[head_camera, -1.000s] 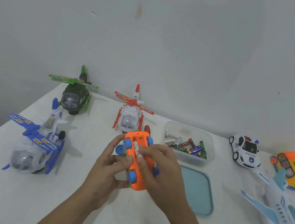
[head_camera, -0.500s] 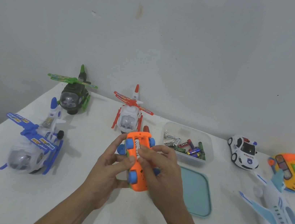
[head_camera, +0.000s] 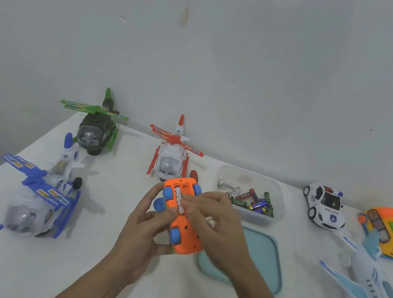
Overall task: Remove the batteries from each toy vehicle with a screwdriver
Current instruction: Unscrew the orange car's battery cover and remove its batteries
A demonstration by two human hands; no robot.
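An orange toy car (head_camera: 184, 235) with blue wheels is held upside down above the table, its battery bay open. My left hand (head_camera: 144, 225) grips the car from the left and underneath. My right hand (head_camera: 215, 224) reaches over the bay, and its fingertips pinch a white battery (head_camera: 180, 201) that lies in the bay. A clear tub (head_camera: 252, 182) just right of the car holds several loose batteries (head_camera: 253, 201). No screwdriver is visible.
A teal lid (head_camera: 263, 256) lies under my right wrist. Green (head_camera: 93, 129), red-white (head_camera: 171, 155) and blue-white (head_camera: 37, 194) helicopters stand at the left and back. A police car (head_camera: 324, 204), an orange-yellow toy (head_camera: 388, 231) and a white airplane (head_camera: 373, 287) sit at the right.
My right fingers have shifted along the open bay toward the white battery and now pinch it. The car has tilted slightly in my left hand.
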